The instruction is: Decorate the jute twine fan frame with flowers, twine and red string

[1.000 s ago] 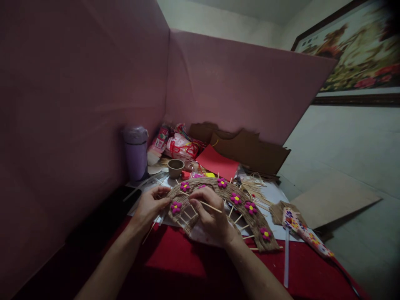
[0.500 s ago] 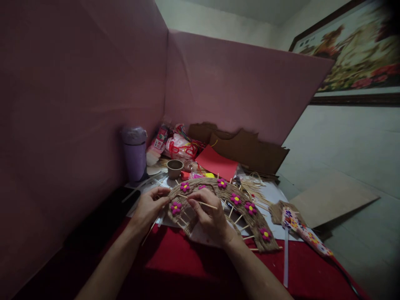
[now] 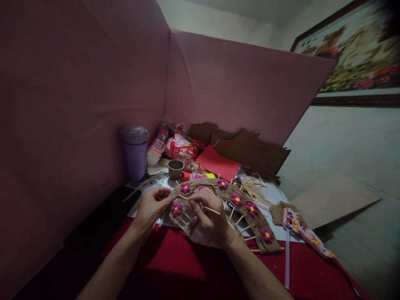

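Observation:
A fan-shaped piece wound with brown twine (image 3: 229,189) over thin wooden sticks lies in front of me. Purple clay flowers with yellow centres, such as one flower (image 3: 176,208) at its left end, sit on the twine. My right hand (image 3: 208,212) pinches a thin wooden stick (image 3: 212,210) above the left half of the fan, its tip pointing left. At the fan's left edge, my left hand (image 3: 154,204) is closed, thumb against fingers, on the twine-wound rim. Whether it also holds a strand is hard to make out.
Behind the fan stand a small brown cup (image 3: 175,167) and a purple tumbler (image 3: 136,158). Red paper (image 3: 217,161) and torn cardboard (image 3: 246,148) lie at the back. A flower-patterned glue gun (image 3: 308,234) with a glue stick (image 3: 287,260) rests on the right, on red cloth (image 3: 175,266).
Hardly anything differs. Both hands keep their holds, and the whole scene has shifted very slightly to the right in view.

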Motion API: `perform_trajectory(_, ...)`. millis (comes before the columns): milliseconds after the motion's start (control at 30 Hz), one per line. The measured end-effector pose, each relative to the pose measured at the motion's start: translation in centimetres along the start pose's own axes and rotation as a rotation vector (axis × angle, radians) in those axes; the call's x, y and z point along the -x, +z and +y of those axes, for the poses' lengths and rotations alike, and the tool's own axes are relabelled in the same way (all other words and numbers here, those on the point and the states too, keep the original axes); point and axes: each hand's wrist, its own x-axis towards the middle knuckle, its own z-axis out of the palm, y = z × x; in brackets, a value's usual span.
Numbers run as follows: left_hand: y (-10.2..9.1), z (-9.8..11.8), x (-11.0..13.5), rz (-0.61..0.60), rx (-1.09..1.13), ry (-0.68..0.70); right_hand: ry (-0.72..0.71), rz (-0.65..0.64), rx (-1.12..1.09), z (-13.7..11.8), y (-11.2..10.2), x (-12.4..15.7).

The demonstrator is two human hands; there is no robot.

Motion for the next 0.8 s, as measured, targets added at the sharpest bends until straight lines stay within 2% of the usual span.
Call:
perform_trajectory(200,0.06,0.35,0.17,0.003,-0.028,0.011,-0.044,-0.121,0.008,-0.04,0.00,-0.07)
perform_trajectory(400,0.15,0.21,0.08,0.025,-0.019,0.008,-0.080,-0.009,-0.023,0.12,-0.27,-0.11)
perform_trajectory(600,0.30,-0.27,-0.44,0.035,-0.016,0.026,-0.171,-0.176,0.104,0.10,-0.14,-0.15)
perform_trajectory(800,0.34,-0.18,-0.55,0.045,-0.043,0.043,-0.172,-0.160,0.125,-0.22,-0.73,-0.14)
